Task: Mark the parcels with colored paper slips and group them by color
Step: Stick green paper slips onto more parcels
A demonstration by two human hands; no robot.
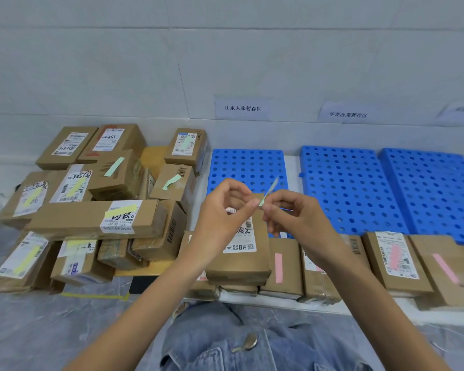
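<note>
A thin green paper slip [269, 190] is pinched between the fingertips of my left hand [227, 210] and my right hand [289, 212], held in the air above a brown parcel [241, 253] with a white label. That parcel lies on top of other boxes in front of me. To the left is a pile of brown parcels [97, 210] marked with green and yellow slips. Parcels with pink slips [397, 261] lie in a row to the right.
Blue perforated plastic pallets [346, 188] lie against the white wall behind the parcels, under paper signs [243, 108] with printed text. The floor is covered in grey plastic sheeting [38, 330]. My knee in denim [225, 341] is at the bottom centre.
</note>
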